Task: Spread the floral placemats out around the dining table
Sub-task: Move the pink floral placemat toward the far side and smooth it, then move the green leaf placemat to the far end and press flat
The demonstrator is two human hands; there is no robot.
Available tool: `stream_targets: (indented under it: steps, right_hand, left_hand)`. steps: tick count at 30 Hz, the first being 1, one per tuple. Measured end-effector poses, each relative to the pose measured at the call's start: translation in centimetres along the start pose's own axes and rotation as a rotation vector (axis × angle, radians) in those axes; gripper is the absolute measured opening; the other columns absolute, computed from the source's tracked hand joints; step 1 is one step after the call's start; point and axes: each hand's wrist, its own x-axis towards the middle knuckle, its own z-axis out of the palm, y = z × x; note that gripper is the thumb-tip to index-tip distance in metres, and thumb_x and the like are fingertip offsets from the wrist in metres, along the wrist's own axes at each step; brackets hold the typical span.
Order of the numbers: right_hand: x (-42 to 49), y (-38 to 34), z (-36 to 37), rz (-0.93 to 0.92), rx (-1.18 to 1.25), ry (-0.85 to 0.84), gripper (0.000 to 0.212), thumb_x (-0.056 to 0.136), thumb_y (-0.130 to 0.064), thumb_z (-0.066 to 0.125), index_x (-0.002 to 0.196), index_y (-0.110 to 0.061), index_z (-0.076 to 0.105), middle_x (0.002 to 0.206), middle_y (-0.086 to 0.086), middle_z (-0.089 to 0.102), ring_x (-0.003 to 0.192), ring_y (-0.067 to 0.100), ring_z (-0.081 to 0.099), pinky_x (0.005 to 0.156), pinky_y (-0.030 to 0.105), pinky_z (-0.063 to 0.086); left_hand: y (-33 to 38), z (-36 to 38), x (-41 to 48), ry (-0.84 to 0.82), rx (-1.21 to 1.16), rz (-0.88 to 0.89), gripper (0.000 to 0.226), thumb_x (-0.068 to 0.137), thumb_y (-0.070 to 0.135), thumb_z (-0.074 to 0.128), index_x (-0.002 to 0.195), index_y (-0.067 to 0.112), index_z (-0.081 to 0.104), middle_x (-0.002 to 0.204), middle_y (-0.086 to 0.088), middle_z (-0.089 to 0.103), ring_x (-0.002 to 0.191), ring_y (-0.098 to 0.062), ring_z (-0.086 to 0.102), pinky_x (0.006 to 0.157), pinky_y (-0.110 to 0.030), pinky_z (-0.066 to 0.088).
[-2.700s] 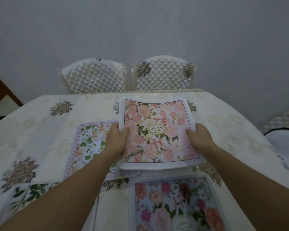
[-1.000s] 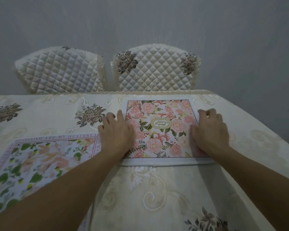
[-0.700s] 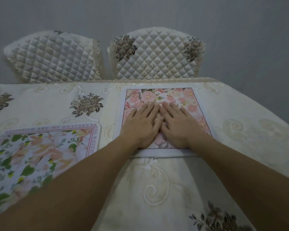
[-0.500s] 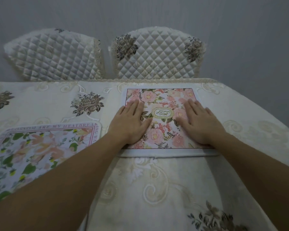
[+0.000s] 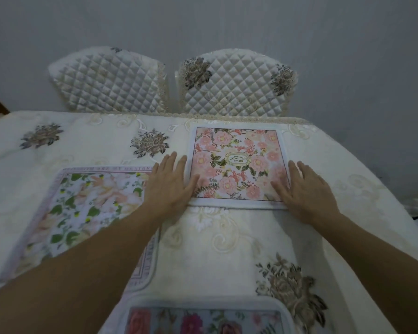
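Note:
A pink floral placemat (image 5: 237, 165) lies flat on the cream tablecloth (image 5: 227, 237) near the table's far edge, in front of the right chair. My left hand (image 5: 170, 185) rests palm down at its left border, fingers spread. My right hand (image 5: 304, 189) rests palm down at its right border, thumb on the mat. A green-leaf floral placemat (image 5: 82, 208) lies flat to the left, partly under my left forearm. A third placemat with red and pink roses (image 5: 203, 319) sits at the near edge, cut off by the frame.
Two quilted chair backs, left (image 5: 109, 83) and right (image 5: 237, 85), stand behind the table against a grey wall. The tablecloth carries embroidered brown flowers (image 5: 290, 288). The table's right edge (image 5: 396, 213) drops off close to my right hand.
I laid the pink placemat down at the far edge and smoothed it. My hands slid from its centre outward to its left and right borders. The view pulled back, showing the near placemat.

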Motion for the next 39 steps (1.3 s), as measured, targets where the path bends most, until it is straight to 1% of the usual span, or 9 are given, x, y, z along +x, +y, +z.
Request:
stream_targets:
  steps: [4, 7, 11, 13, 16, 20, 25, 30, 39]
  right_hand:
    - [-3.4, -2.5, -2.7, -0.004, 0.081, 0.029, 0.078, 0.091, -0.068, 0.026, 0.149, -0.017, 0.031, 0.146, 0.014, 0.042, 0.131, 0.033, 0.044, 0.104, 0.048, 0.040]
    - [-5.7, -4.7, -5.0, 0.018, 0.174, 0.034, 0.076, 0.090, -0.067, 0.032, 0.147, -0.017, 0.034, 0.141, 0.014, 0.045, 0.127, 0.032, 0.046, 0.101, 0.048, 0.043]
    - [-8.9, -8.0, -7.3, 0.017, 0.290, 0.036, 0.071, 0.090, -0.063, 0.042, 0.146, -0.020, 0.035, 0.139, 0.012, 0.045, 0.125, 0.031, 0.047, 0.099, 0.047, 0.043]
    - [-10.4, -9.9, -8.0, 0.012, 0.336, 0.020, 0.072, 0.090, -0.061, 0.046, 0.147, -0.020, 0.035, 0.140, 0.012, 0.044, 0.126, 0.032, 0.046, 0.098, 0.046, 0.044]
    - [-12.8, -13.0, -8.6, 0.003, 0.382, -0.010, 0.071, 0.090, -0.060, 0.048, 0.147, -0.019, 0.037, 0.141, 0.012, 0.043, 0.127, 0.032, 0.045, 0.098, 0.047, 0.044]
    - [-15.3, -18.1, -8.6, -0.015, 0.453, -0.026, 0.069, 0.090, -0.058, 0.049, 0.145, -0.018, 0.039, 0.138, 0.011, 0.045, 0.126, 0.029, 0.045, 0.097, 0.045, 0.045]
    - [-17.3, -23.3, -8.9, 0.024, 0.429, -0.016, 0.067, 0.090, -0.055, 0.052, 0.143, -0.017, 0.040, 0.136, 0.011, 0.045, 0.124, 0.030, 0.046, 0.095, 0.045, 0.045]
    - [-19.1, -27.7, -9.1, 0.089, 0.398, 0.012, 0.065, 0.088, -0.057, 0.052, 0.141, -0.020, 0.041, 0.134, 0.010, 0.045, 0.121, 0.029, 0.047, 0.092, 0.045, 0.047]
    - [-18.2, -32.2, -7.0, 0.107, 0.324, -0.003, 0.061, 0.089, -0.051, 0.055, 0.140, -0.022, 0.042, 0.130, 0.010, 0.046, 0.115, 0.030, 0.049, 0.085, 0.043, 0.048]
  left_hand:
    - [-0.3, -3.1, -3.7, 0.044, -0.089, -0.085, 0.073, 0.093, 0.060, 0.039, 0.152, 0.018, 0.028, 0.160, -0.010, 0.026, 0.146, -0.028, 0.024, 0.117, -0.047, 0.024]
    - [0.3, -5.7, -6.1, 0.069, -0.214, -0.175, 0.075, 0.091, 0.055, 0.051, 0.150, 0.016, 0.028, 0.157, -0.010, 0.029, 0.142, -0.030, 0.030, 0.110, -0.048, 0.033]
    - [0.8, -9.1, -10.0, 0.144, -0.380, -0.283, 0.073, 0.088, 0.052, 0.058, 0.147, 0.016, 0.035, 0.146, -0.011, 0.041, 0.131, -0.031, 0.041, 0.101, -0.045, 0.041]
    - [0.1, -10.8, -12.3, 0.154, -0.389, -0.291, 0.072, 0.087, 0.051, 0.059, 0.146, 0.017, 0.037, 0.145, -0.009, 0.042, 0.129, -0.029, 0.043, 0.097, -0.043, 0.042]
    - [-2.6, -12.9, -15.8, 0.143, -0.372, -0.312, 0.072, 0.087, 0.053, 0.058, 0.147, 0.020, 0.036, 0.148, -0.007, 0.041, 0.132, -0.027, 0.041, 0.100, -0.043, 0.041]
    - [-8.5, -15.1, -19.4, 0.137, -0.362, -0.377, 0.071, 0.085, 0.057, 0.057, 0.143, 0.021, 0.039, 0.140, -0.006, 0.049, 0.125, -0.026, 0.048, 0.097, -0.044, 0.046]
    - [-16.0, -16.5, -22.4, 0.128, -0.326, -0.382, 0.065, 0.085, 0.053, 0.059, 0.138, 0.018, 0.045, 0.132, -0.007, 0.055, 0.118, -0.027, 0.052, 0.093, -0.041, 0.047]
    - [-22.3, -17.0, -23.3, 0.115, -0.307, -0.329, 0.065, 0.086, 0.054, 0.057, 0.138, 0.018, 0.046, 0.131, -0.007, 0.055, 0.117, -0.027, 0.053, 0.090, -0.040, 0.047]
    - [-27.7, -15.5, -21.7, 0.072, -0.280, -0.315, 0.070, 0.083, 0.060, 0.057, 0.138, 0.019, 0.045, 0.131, -0.005, 0.054, 0.121, -0.027, 0.049, 0.092, -0.044, 0.048]
